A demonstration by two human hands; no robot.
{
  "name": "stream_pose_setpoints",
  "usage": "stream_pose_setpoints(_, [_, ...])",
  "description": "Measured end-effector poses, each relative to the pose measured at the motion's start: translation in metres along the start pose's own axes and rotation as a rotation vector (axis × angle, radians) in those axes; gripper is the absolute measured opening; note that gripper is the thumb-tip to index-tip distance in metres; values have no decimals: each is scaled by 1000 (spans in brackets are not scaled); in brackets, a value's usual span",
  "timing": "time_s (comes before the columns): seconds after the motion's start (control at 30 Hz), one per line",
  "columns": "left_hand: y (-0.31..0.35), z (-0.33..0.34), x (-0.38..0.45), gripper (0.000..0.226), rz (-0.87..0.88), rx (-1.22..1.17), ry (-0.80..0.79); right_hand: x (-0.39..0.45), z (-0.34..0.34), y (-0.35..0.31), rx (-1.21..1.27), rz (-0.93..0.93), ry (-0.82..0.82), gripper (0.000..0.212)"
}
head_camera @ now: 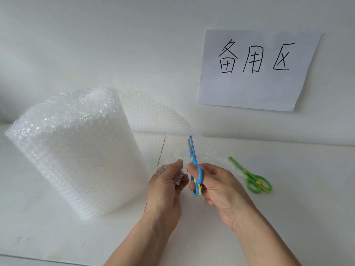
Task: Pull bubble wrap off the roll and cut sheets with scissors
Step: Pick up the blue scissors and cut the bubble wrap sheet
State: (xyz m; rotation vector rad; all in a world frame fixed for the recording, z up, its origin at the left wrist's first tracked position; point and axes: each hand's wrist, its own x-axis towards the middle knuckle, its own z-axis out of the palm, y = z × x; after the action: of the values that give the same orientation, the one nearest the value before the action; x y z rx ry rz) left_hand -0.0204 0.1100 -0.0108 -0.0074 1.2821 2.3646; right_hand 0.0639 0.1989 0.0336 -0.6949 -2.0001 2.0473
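A big roll of clear bubble wrap (76,150) stands upright on the white table at the left. A loose sheet of bubble wrap (153,120) runs from the roll to the right, toward my hands. My left hand (167,189) pinches the near edge of that sheet between thumb and fingers. My right hand (219,187) grips small blue scissors (195,166) by the handles. Their blades point up and away, nearly closed, against the sheet just right of my left hand.
Green scissors (253,177) lie on the table to the right of my right hand. A white paper sign (257,70) with black handwritten characters hangs on the wall at the upper right. The white table (307,217) meets the wall behind the roll.
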Motion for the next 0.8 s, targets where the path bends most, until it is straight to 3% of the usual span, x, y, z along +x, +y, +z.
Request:
stream_pose_setpoints(0.17, [0, 2, -3, 18, 11, 10, 10, 3, -1, -2, 76, 20, -43, 56])
stream_pose_setpoints(0.43, [0, 4, -4, 22, 23, -5, 23, 11, -9, -4, 79, 31, -70, 77])
stream_pose_setpoints(0.8, [-2, 3, -3, 22, 31, 14, 19, 12, -5, -4, 20, 6, -13, 44])
